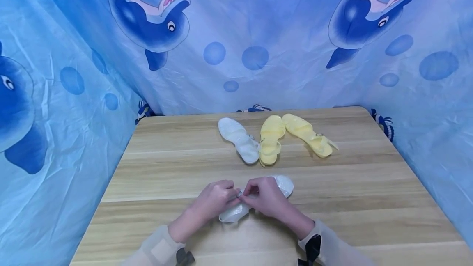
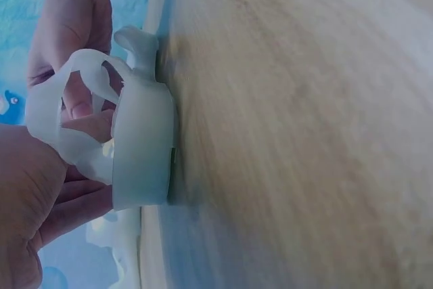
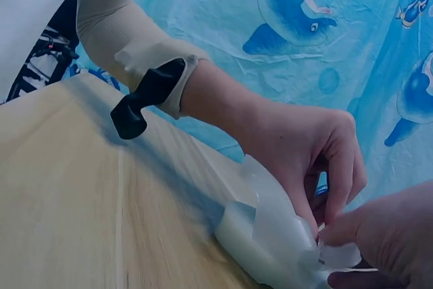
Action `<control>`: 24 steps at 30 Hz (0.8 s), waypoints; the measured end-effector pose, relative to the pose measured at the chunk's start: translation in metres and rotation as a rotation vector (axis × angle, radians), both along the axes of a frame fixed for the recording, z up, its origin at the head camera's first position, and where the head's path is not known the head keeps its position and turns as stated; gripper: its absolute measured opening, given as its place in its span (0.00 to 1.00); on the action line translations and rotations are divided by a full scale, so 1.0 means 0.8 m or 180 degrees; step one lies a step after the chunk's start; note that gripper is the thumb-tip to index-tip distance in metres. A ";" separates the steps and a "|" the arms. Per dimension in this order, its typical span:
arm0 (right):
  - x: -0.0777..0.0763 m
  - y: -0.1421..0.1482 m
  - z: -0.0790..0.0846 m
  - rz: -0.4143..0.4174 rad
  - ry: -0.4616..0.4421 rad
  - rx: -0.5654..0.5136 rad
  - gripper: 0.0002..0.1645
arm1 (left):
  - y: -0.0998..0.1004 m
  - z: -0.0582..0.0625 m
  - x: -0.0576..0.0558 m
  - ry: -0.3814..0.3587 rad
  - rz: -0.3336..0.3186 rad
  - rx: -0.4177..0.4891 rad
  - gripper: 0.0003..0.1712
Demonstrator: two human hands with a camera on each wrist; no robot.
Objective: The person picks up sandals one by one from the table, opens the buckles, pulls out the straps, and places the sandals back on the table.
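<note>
A translucent white sandal (image 1: 233,214) lies on the table in front of the body, its toe end (image 1: 284,184) pointing away to the right. Both hands meet over its ankle strap. My left hand (image 1: 218,195) pinches the strap near the buckle from the left side. From the right, my right hand (image 1: 269,197) pinches the strap's end between thumb and forefinger. The left wrist view shows the heel (image 2: 143,147) and the looped strap (image 2: 47,109) close up. Fingers cover most of the buckle.
Farther back on the wooden table (image 1: 166,175) lie another white sandal (image 1: 238,139) and two yellow sandals, one upright-lying (image 1: 271,134) and one slanted (image 1: 304,132). A blue dolphin-print curtain (image 1: 229,19) hangs along the table's back and sides.
</note>
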State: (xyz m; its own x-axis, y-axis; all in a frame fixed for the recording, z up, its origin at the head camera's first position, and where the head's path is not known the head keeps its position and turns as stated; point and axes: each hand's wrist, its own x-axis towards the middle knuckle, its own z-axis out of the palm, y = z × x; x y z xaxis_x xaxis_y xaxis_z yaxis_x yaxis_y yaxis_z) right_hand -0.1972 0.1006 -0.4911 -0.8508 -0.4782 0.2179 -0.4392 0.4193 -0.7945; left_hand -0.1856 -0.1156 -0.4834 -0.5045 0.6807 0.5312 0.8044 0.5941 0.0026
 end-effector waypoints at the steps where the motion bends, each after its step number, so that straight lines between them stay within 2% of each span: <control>1: 0.000 0.000 0.000 -0.0002 0.0009 0.0019 0.11 | 0.000 0.001 0.000 -0.0001 0.0007 -0.0012 0.10; 9: -0.001 0.008 -0.004 0.0014 0.0026 0.0106 0.13 | -0.003 0.003 -0.001 -0.0008 -0.0048 -0.0066 0.13; 12: 0.000 0.011 -0.005 0.0057 0.0121 0.0114 0.14 | -0.004 0.000 -0.001 -0.0009 -0.0023 -0.0024 0.14; 16: 0.002 0.012 -0.006 0.0100 0.0213 0.0008 0.13 | -0.001 0.000 -0.001 -0.0137 0.0023 0.0020 0.14; 18: 0.004 0.012 -0.006 0.0047 0.0259 -0.0091 0.12 | 0.000 0.003 0.000 -0.0396 0.0109 0.0071 0.13; 22: 0.003 0.011 -0.002 -0.0199 0.0417 -0.0235 0.10 | -0.003 0.021 -0.004 -0.1385 0.0409 0.0465 0.17; 24: 0.001 0.009 0.002 -0.0272 0.0456 -0.0255 0.07 | -0.009 0.036 -0.009 -0.1752 0.0574 0.0732 0.18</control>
State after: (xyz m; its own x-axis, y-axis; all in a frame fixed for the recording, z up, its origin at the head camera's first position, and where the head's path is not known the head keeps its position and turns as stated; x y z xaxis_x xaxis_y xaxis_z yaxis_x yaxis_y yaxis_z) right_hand -0.1968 0.1078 -0.4895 -0.8451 -0.3818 0.3742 -0.5157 0.3978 -0.7588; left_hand -0.1925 -0.1226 -0.4545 -0.8424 0.4583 0.2834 0.5357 0.6553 0.5325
